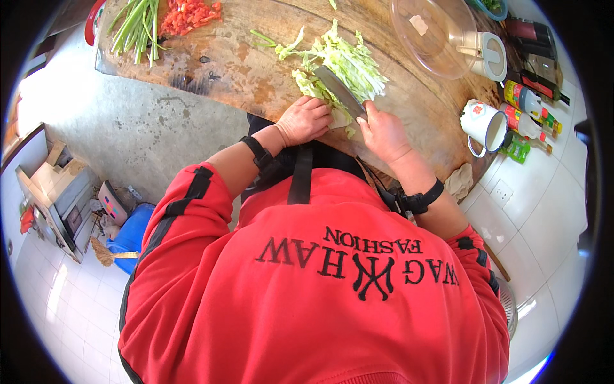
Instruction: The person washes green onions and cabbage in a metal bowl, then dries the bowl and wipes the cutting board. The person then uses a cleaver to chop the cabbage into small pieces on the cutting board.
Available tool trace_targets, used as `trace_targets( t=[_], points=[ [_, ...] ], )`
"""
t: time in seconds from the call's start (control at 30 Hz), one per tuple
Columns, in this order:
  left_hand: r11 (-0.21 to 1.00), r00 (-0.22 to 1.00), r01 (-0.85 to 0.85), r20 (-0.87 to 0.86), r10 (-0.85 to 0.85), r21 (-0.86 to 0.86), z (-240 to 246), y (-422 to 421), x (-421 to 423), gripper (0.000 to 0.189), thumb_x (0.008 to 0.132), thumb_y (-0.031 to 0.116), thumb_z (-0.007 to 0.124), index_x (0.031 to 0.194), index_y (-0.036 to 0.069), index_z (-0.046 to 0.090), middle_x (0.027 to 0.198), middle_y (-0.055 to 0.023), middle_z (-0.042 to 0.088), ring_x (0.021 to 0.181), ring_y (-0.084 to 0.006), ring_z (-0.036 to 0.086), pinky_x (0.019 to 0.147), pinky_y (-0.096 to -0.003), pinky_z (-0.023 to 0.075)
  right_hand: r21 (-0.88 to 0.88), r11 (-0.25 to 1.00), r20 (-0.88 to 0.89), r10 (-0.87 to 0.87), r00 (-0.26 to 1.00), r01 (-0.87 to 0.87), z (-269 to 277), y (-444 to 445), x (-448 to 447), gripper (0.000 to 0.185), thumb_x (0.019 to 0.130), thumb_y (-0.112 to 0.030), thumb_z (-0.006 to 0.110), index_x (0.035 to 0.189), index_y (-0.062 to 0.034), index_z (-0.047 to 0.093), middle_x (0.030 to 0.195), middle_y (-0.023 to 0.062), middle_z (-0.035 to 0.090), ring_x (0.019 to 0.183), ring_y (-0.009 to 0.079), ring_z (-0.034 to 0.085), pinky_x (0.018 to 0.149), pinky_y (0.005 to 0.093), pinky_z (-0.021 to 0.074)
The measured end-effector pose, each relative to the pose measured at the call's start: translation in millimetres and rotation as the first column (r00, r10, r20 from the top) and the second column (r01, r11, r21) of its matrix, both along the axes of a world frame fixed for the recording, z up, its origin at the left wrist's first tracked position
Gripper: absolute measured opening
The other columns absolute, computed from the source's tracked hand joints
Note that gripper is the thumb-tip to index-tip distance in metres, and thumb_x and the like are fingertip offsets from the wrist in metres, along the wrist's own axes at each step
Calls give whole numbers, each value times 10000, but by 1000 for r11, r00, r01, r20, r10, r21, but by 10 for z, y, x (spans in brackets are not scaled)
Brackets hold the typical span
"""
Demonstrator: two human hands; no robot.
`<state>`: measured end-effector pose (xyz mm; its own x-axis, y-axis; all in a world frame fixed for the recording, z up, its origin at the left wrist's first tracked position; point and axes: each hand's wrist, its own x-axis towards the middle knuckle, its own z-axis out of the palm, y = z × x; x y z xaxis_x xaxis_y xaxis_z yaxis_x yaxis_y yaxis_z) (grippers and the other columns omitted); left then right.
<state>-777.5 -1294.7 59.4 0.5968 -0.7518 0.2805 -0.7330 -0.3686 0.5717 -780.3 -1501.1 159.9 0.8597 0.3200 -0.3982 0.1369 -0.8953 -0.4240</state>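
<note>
In my right hand (pixel 386 132) is the handle of a kitchen cleaver (pixel 338 91). Its dark blade slants up and left across cut pale-green cabbage leaves (pixel 309 85). My left hand (pixel 305 120), fingers bent, presses on cabbage just left of the blade, near the front edge of the wooden worktop (pixel 249 72). What lies under those fingers is mostly hidden. A heap of shredded cabbage (pixel 357 65) spreads beyond the cleaver.
Green stalks (pixel 136 33) and chopped red pepper (pixel 184 17) lie far left on the worktop. Toward the right stand a transparent plastic bowl (pixel 439 43), a lidded white jug (pixel 491 56), an enamel mug (pixel 482 122) and several bottles (pixel 525 98). A crumpled cloth (pixel 459 182) lies at the right edge.
</note>
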Motion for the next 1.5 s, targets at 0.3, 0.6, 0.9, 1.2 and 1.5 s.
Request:
trace_targets(
  t=[0.3,0.6,0.9,1.2,1.5],
  points=[
    [997,996,-75,-40,74,-24,-67,-49,-22,171,675,189,657,812,104,598,861,-25,541,841,-212,512,742,-336,419,-25,996,-33,82,996,-83,-163,58,-76,191,819,-168,541,926,-31,462,610,174,569,582,361,574,521,450,445],
    [992,994,-87,-76,80,-94,-29,-32,-10,159,665,158,666,792,92,597,890,-33,559,853,-225,527,751,-344,434,73,994,59,-91,994,86,-366,85,-16,232,826,-181,549,986,-28,481,607,180,566,583,367,572,522,447,442],
    [996,997,-35,-72,29,-85,-96,-19,-8,130,668,117,650,788,88,608,864,-40,559,830,-232,531,747,-341,446,96,994,-15,-50,999,52,-416,265,0,218,827,-190,554,954,-28,483,615,193,563,601,372,574,536,454,446],
    [974,972,-224,-76,222,-19,145,262,197,320,665,104,622,982,127,590,1046,-56,563,998,-257,526,827,-413,414,175,970,129,-193,973,169,-347,62,33,244,815,-169,562,995,-30,474,594,174,556,573,365,558,516,445,432],
    [958,955,-284,-78,286,45,-17,282,418,195,690,84,630,884,95,609,926,-28,592,887,-238,539,763,-374,420,140,970,35,-206,978,200,-241,0,46,254,820,-155,554,1016,-19,469,625,190,558,609,380,556,538,456,427]
  ],
)
